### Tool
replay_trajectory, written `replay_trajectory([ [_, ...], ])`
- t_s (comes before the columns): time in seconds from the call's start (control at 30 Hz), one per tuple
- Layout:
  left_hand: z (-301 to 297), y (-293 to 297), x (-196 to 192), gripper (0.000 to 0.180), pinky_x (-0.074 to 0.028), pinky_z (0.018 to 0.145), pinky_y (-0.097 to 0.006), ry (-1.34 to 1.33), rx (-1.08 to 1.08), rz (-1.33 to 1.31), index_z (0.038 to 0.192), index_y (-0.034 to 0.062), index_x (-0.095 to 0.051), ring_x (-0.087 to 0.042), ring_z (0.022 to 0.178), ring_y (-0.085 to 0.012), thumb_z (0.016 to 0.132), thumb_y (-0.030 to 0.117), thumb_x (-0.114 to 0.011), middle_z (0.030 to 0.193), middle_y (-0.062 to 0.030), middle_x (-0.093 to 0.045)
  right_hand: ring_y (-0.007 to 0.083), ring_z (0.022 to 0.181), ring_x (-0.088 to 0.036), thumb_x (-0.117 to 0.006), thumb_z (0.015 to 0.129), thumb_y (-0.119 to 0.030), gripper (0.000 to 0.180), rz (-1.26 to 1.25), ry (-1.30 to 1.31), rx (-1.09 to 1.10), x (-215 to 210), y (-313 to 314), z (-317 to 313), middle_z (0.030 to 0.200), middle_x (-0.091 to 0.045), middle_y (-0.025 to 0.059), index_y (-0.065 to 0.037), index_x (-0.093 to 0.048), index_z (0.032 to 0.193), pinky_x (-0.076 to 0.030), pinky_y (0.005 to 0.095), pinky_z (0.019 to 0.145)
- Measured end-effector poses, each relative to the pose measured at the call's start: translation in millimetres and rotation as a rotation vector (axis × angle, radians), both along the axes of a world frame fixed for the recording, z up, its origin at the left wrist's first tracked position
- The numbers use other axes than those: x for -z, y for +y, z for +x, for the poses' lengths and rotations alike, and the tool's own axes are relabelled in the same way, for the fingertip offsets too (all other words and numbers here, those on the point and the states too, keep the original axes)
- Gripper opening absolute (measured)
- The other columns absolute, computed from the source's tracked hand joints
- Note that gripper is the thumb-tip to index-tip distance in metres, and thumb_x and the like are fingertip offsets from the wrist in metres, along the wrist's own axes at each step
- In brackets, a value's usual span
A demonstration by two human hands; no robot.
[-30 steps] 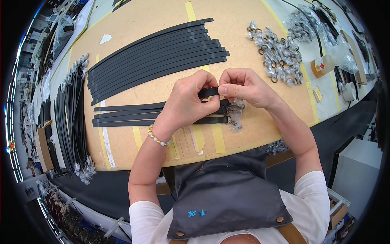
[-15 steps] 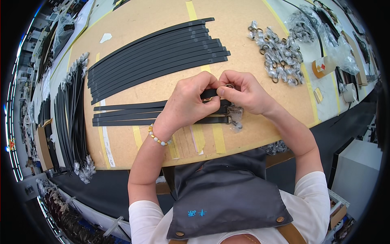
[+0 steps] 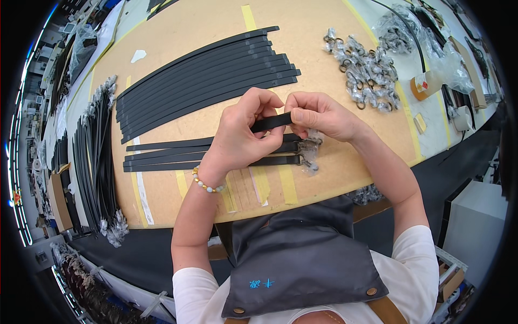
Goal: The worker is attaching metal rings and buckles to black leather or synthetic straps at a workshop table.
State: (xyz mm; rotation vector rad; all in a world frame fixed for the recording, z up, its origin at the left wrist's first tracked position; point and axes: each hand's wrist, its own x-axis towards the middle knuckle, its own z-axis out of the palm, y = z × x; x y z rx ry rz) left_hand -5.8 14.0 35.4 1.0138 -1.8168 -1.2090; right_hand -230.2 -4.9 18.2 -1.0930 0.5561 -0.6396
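Observation:
Between my hands runs a flat black strap (image 3: pixel 271 122), its short stretch plainly visible above the table. My left hand (image 3: pixel 240 129), with a beaded bracelet on the wrist, is closed on the strap with curled fingers. The thumb and fingers of my right hand (image 3: pixel 322 117) pinch the strap's end; whatever sits behind them is mostly hidden. Just below lie a few black straps (image 3: pixel 167 157), partly covered by my left hand, with plastic-wrapped metal clasps (image 3: pixel 309 154) at their right ends. Beyond my hands, several loose black straps (image 3: pixel 205 78) lie side by side.
Plastic-wrapped metal clasps (image 3: pixel 367 78) are heaped at the right of the tan work board (image 3: pixel 307 189). A bundle of straps with wrapped ends (image 3: pixel 94 156) hangs over the left edge. Farther right stand an orange-filled container (image 3: pixel 426 85) and plastic bags (image 3: pixel 456 70).
More of the strap now shows between my hands, and my left hand has shifted slightly left. A ring seen by my right fingers earlier is now hidden. The view has shifted a little.

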Motion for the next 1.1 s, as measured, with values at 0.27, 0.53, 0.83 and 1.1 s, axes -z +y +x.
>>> replay_trajectory([
  [0.27, -4.0, -4.5, 12.0, 0.027, -0.051, 0.079, -0.022, 0.008, 0.131, -0.123, 0.112, -0.0023, -0.056, -0.059, 0.089, -0.0068, 0.087, -0.003, -0.066, 0.099, -0.005, -0.062, 0.0027, 0.073, -0.047, -0.063, 0.098, -0.015, 0.018, -0.176, 0.125, 0.078, 15.0, 1.5, 2.1, 0.075, -0.054, -0.0062, -0.002, -0.063, 0.085, -0.039, 0.0234, 0.064],
  [0.53, 0.9, -12.2, 27.2, 0.019, -0.053, 0.081, -0.025, 0.096, 0.144, 0.205, 0.113, -0.0024, -0.058, -0.06, 0.091, -0.0084, 0.095, -0.006, -0.057, 0.102, -0.0058, -0.063, 0.0046, 0.071, -0.052, -0.07, 0.093, -0.021, 0.023, -0.414, 0.493, 0.208, -6.8, -0.3, -2.2, 0.073, -0.065, 0.0013, -0.001, -0.07, 0.084, -0.044, 0.0245, 0.066],
  [0.83, -6.3, -23.6, 35.2, 0.013, -0.052, 0.079, -0.032, -0.351, 0.013, -0.323, 0.105, -0.001, -0.066, -0.063, 0.091, -0.0229, 0.093, 0.001, -0.062, 0.1, -0.0107, -0.066, 0.0219, 0.087, -0.069, -0.074, 0.087, -0.026, 0.021, -0.539, 1.523, 0.834, -2.3, -48.7, -83.0, 0.09, -0.073, 0.0074, -0.005, -0.069, 0.091, -0.053, 0.0366, 0.077],
  [1.1, -1.2, -48.2, 47.4, 0.019, -0.048, 0.093, -0.041, -0.535, -0.168, -0.478, 0.099, 0.0018, -0.069, -0.058, 0.1, -0.0303, 0.085, 0.011, -0.076, 0.102, -0.0111, -0.064, 0.025, 0.088, -0.068, -0.072, 0.086, -0.02, 0.017, -0.919, 1.227, 0.78, 16.6, -49.0, -67.4, 0.094, -0.072, 0.0059, -0.005, -0.066, 0.09, -0.053, 0.0375, 0.083],
])
